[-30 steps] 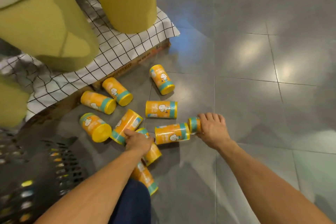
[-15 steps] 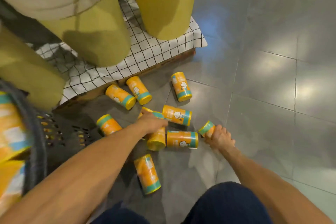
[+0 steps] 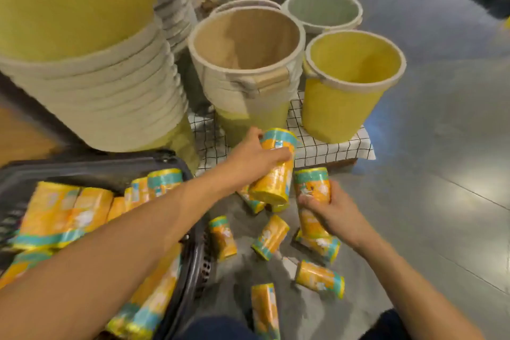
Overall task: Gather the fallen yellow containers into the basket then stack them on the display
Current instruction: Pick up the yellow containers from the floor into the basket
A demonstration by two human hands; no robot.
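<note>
Yellow containers (image 3: 270,237), lot part-gathered: many lying in black basket (image 3: 91,163) at left, several loose on grey floor (image 3: 441,201), one gripped in left hand (image 3: 248,157), another gripped in right hand (image 3: 331,212); stacking apparently not yet begun.

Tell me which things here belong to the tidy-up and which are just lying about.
For the job: the yellow container in the left hand, the second container in the right hand, the fallen containers on the floor, the dark basket partly filled.
Just lying about: the yellow bucket, the brown-lined bucket, the stacked buckets, the checked cloth.
</note>
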